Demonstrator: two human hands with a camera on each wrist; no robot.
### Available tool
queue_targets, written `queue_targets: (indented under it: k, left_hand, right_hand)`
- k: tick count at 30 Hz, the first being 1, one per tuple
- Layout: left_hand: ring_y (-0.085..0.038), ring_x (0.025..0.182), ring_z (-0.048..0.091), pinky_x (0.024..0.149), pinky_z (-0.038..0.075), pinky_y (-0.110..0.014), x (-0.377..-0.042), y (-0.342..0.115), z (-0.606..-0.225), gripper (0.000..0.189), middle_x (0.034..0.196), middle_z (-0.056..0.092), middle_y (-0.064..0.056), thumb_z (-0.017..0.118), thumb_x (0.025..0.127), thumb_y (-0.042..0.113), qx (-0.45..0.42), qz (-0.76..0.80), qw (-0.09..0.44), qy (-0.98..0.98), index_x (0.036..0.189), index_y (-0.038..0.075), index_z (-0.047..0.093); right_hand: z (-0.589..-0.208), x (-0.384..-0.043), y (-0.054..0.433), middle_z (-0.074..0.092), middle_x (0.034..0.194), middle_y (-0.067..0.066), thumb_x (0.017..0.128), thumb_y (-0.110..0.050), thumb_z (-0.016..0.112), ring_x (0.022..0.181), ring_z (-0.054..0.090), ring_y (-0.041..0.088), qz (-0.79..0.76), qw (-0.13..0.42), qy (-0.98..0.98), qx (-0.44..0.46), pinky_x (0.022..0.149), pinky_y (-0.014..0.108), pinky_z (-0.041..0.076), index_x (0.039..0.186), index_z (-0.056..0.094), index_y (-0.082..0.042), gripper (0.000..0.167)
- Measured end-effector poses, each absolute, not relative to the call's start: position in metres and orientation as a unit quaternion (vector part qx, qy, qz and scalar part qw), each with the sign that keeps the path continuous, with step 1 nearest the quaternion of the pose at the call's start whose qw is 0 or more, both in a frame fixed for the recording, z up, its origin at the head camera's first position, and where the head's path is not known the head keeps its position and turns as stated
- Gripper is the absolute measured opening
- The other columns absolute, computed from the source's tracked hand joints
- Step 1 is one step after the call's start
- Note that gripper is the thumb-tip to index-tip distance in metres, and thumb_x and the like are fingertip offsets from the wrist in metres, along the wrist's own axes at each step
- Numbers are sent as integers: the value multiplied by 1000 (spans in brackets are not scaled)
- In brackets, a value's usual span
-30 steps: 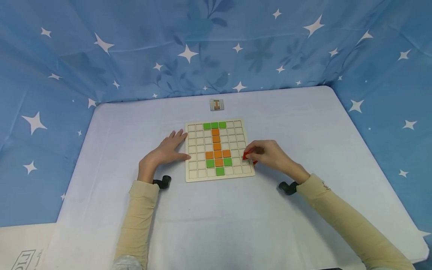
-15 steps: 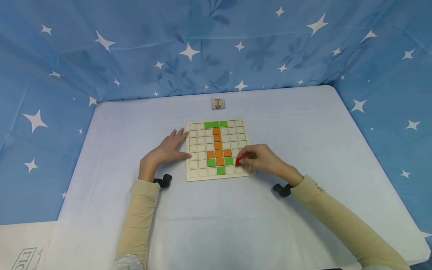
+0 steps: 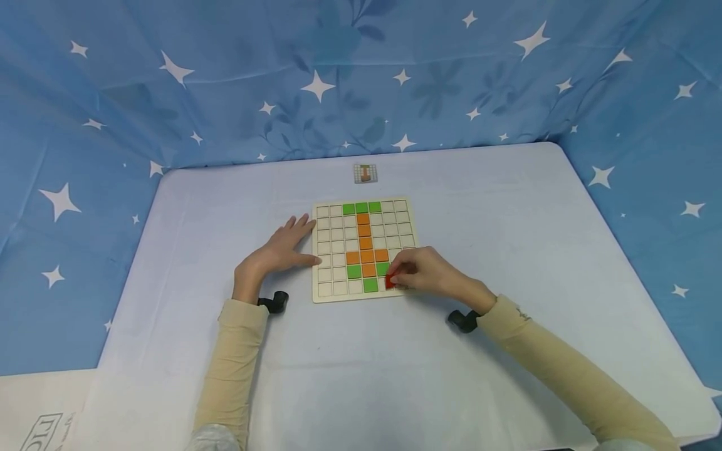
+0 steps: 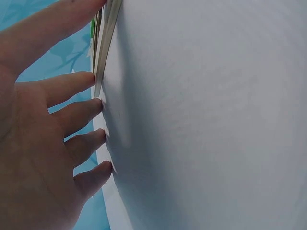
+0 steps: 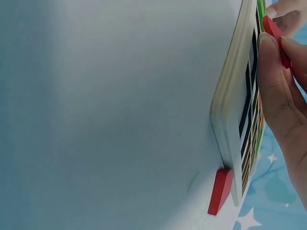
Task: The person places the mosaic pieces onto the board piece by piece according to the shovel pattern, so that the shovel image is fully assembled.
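A pale square grid board [image 3: 337,234] lies on the table, with orange tiles [image 3: 366,243] down its middle columns and green tiles [image 3: 361,207] at its far and near ends. My right hand [image 3: 431,274] pinches a red tile [image 3: 390,282] between thumb and fingers, tilted over the board's near row, just right of the near green tile [image 3: 370,285]. A second red tile [image 5: 220,191] lies against the board's edge in the right wrist view. My left hand [image 3: 277,250] is spread on the board's left side, its thumb and a fingertip at the edge.
A small card [image 3: 365,173] with a similar coloured pattern lies beyond the board. The white-covered table [image 3: 361,376] is bordered by a blue curtain [image 3: 225,94] with stars. Black wrist cameras stick out at both wrists.
My right hand has carried the red tile from the board's right edge leftward and nearer, to the near row. My left hand has stayed in place.
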State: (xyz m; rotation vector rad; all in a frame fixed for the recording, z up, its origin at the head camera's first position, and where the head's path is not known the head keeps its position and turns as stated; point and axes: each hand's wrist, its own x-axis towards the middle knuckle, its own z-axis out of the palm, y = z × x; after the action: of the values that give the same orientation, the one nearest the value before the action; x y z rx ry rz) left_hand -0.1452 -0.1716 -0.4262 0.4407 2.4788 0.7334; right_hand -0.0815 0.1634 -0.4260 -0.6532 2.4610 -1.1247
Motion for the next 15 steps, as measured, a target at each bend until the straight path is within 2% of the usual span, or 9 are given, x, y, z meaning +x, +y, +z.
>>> queue_targets:
  k: [15]
  left_hand:
    - [-35,161,-7,130,-1,-55,-146,-171,-427,96,174,4,-13,75,92,35,159,268,258,915,166,8,19]
  right_hand:
    - [-428,-81,149,74,92,1,90,-3,75,78,57,13,-372,173,876,-253,66,21,50,94,78,-7,6]
